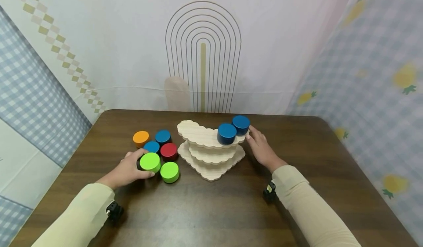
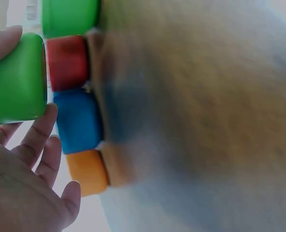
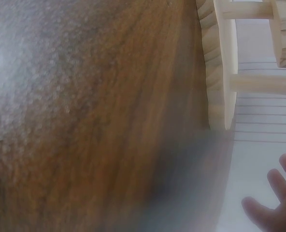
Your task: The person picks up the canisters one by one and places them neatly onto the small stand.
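My left hand [image 1: 128,169] grips a squat green cylinder [image 1: 150,162] between thumb and fingers; a seam shows near one end of it [image 2: 18,79] in the left wrist view. Close beside it on the table stand another green cylinder [image 1: 170,172], a red one [image 1: 169,151], two blue ones [image 1: 163,137] and an orange one [image 1: 141,138]. A pale wooden tiered stand [image 1: 198,133] with scalloped edges carries two blue cylinders [image 1: 226,133] at the right of its top tier. Against that tier's right end rests my right hand [image 1: 262,149], its visible fingers [image 3: 278,186] spread and fairly straight.
Dark brown wood forms the table [image 1: 205,210]. A patterned white cloth [image 1: 132,48] hangs behind it, with checked cloth at both sides. Small cameras [image 1: 114,211] are strapped to both wrists.
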Available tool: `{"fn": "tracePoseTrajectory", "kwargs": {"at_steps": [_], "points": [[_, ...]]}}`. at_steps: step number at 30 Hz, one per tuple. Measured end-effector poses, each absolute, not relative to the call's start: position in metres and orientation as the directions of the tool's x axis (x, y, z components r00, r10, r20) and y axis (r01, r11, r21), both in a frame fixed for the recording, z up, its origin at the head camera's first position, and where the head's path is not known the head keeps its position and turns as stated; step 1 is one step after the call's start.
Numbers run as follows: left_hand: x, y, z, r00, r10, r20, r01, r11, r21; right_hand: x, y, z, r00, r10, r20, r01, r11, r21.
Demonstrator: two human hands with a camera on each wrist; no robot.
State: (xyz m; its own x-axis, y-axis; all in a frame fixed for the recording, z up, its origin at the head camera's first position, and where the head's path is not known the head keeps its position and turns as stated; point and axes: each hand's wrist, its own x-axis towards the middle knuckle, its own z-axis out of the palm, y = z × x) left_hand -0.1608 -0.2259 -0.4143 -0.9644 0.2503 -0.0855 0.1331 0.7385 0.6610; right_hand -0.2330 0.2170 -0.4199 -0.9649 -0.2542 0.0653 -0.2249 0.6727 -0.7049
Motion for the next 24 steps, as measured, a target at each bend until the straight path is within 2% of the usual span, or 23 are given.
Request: {"fn": "tracePoseTrajectory", "kwargs": {"at_steps": [24], "points": [[-0.169,-0.192,-0.378,-0.978,0.164,0.129,0.206,0.649,0.732,-0.232,0.217,-0.421,-0.966,-0.248,0.071,-0.224,0.673,-0.705]]}}
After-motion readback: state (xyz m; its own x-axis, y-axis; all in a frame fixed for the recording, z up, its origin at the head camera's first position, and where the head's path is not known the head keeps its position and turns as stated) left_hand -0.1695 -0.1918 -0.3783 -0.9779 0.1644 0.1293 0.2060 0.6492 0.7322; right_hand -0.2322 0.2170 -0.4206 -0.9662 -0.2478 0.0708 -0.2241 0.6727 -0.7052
